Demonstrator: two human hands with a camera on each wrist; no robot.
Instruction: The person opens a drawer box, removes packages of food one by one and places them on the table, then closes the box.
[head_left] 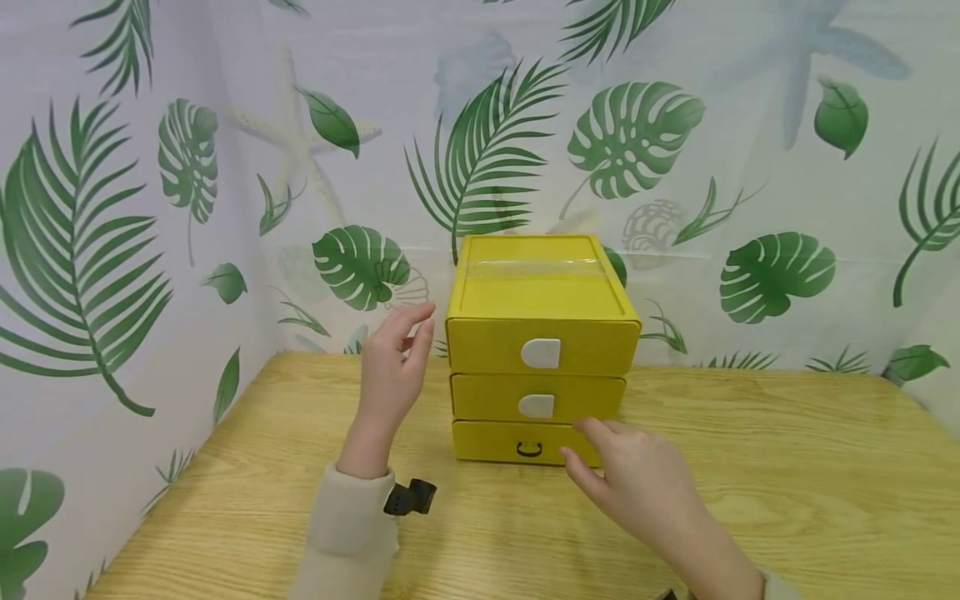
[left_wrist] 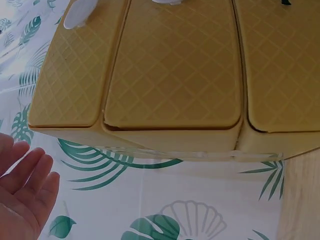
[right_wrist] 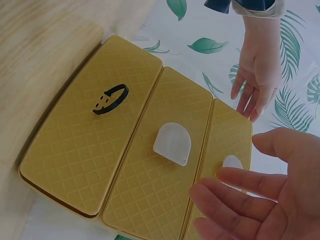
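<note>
A yellow three-drawer box (head_left: 543, 350) stands on the wooden table with all its drawers closed. White rounded tabs mark the top drawer (head_left: 480, 348) and the middle drawer (head_left: 487, 397); the bottom drawer (head_left: 487, 440) has a small black handle (head_left: 529, 449). My left hand (head_left: 393, 358) is raised beside the box's left side, fingers loosely bent and holding nothing. In front of the lower right of the box is my right hand (head_left: 645, 475), thumb and fingers apart with nothing between them. The right wrist view shows the right hand (right_wrist: 260, 195) in front of the drawer fronts; contact cannot be told.
The wood-grain table (head_left: 750, 467) extends to both sides of the box. Behind it hangs a white leaf-patterned backdrop (head_left: 675, 50), which also covers the left side. Clear tape (head_left: 536, 267) runs across the box's top. A black device (head_left: 410, 497) sits at the left wrist.
</note>
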